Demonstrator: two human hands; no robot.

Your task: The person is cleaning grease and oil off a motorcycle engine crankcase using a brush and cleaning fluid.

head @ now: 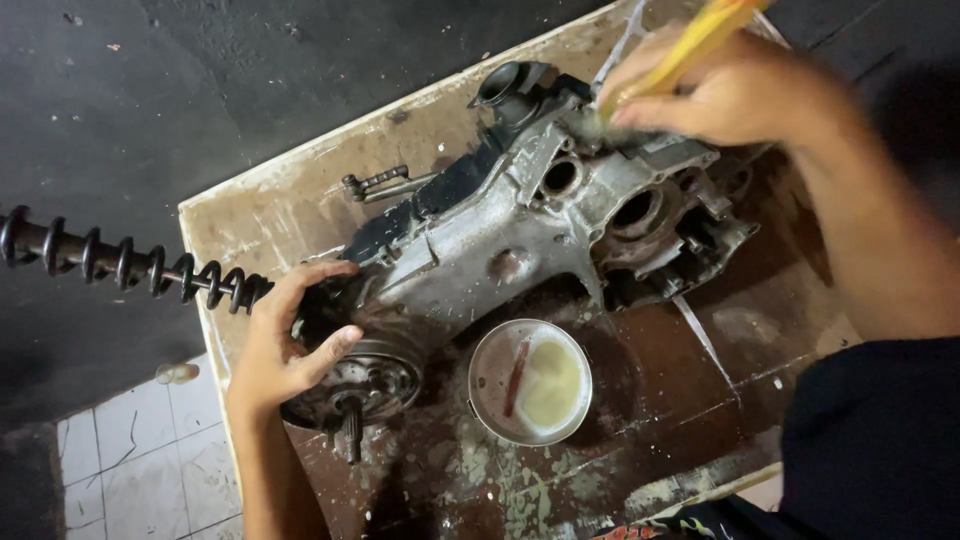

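While hands grip it, grimy silver engine casing lies sideways.

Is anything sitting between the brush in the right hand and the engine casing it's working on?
Nothing visible. The right hand holds the yellow-handled brush with its bristle end down on the upper edge of the engine casing. The left hand grips the casing's round end, well clear of the brush.
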